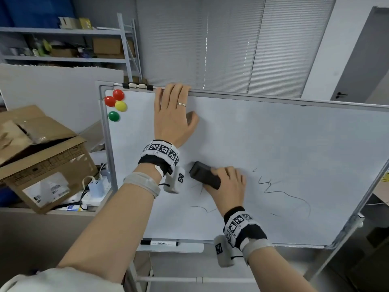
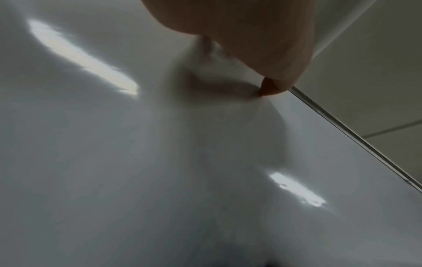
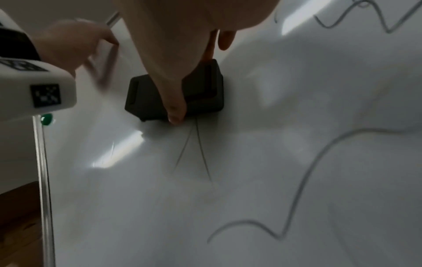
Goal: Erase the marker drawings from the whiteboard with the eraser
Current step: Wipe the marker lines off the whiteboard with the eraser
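The whiteboard (image 1: 273, 133) stands tilted in front of me. Black marker squiggles (image 1: 286, 193) run across its lower middle and right, with fainter strokes at lower left. My right hand (image 1: 227, 184) grips a black eraser (image 1: 204, 174) and presses it flat on the board, left of the squiggles. In the right wrist view the eraser (image 3: 200, 90) sits over two thin lines, with wavy lines (image 3: 303, 180) to the right. My left hand (image 1: 181, 102) lies on the upper board, its fingers hooked over the top frame. Its thumb (image 2: 269, 88) presses on the board (image 2: 160, 162).
Coloured round magnets (image 1: 115, 104) cluster at the board's top left corner. A black marker (image 1: 159, 243) lies on the tray below the board. A cardboard box (image 1: 42, 165), a power strip (image 1: 94, 190) and shelves (image 1: 63, 45) are at left.
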A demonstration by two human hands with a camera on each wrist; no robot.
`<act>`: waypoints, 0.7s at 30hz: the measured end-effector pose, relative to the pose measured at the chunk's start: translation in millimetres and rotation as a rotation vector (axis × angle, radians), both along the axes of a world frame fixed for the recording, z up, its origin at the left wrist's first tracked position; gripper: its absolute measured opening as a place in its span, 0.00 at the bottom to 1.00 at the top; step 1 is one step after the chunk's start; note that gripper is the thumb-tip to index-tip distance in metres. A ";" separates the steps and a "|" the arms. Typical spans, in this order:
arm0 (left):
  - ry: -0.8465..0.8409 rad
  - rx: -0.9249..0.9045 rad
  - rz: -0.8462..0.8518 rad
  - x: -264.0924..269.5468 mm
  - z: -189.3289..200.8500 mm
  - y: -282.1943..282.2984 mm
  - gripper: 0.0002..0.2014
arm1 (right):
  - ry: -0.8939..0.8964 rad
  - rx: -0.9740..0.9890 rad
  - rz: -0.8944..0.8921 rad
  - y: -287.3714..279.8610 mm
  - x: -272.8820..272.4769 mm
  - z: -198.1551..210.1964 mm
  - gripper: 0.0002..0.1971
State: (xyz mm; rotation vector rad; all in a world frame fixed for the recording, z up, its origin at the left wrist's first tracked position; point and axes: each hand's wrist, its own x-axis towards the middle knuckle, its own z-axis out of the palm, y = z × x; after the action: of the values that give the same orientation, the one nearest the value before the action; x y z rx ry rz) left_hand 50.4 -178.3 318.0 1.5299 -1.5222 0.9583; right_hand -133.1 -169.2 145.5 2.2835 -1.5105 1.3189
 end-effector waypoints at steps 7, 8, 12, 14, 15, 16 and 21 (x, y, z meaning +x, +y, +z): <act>0.017 0.020 -0.021 -3.6 1.3 5.1 0.30 | -0.135 -0.108 -0.021 -5.0 5.4 33.4 0.24; 0.019 0.025 -0.020 -2.3 2.0 5.8 0.31 | -0.055 -0.071 -0.010 -2.5 5.7 24.3 0.25; 0.004 0.061 -0.011 -1.2 1.4 7.2 0.32 | 0.155 0.119 0.067 13.0 -0.5 -10.4 0.26; 0.010 0.055 -0.020 -4.4 0.7 5.8 0.33 | 0.135 0.095 0.035 10.7 -3.5 0.9 0.25; 0.030 0.055 -0.024 -6.2 -1.6 6.1 0.34 | 0.089 0.056 0.000 8.2 -5.5 11.0 0.24; 0.063 0.053 -0.020 -7.0 -5.4 6.6 0.36 | 0.026 0.002 -0.030 3.7 -7.5 23.6 0.23; 0.247 0.055 0.103 1.5 -55.7 23.8 0.44 | -0.029 -0.111 -0.011 -3.3 -9.5 42.7 0.22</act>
State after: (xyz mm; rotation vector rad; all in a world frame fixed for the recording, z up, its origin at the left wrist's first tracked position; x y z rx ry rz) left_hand 51.8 -154.5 262.3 1.7110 -1.3150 0.7573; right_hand -142.5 -172.6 188.1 2.1945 -1.4182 1.4015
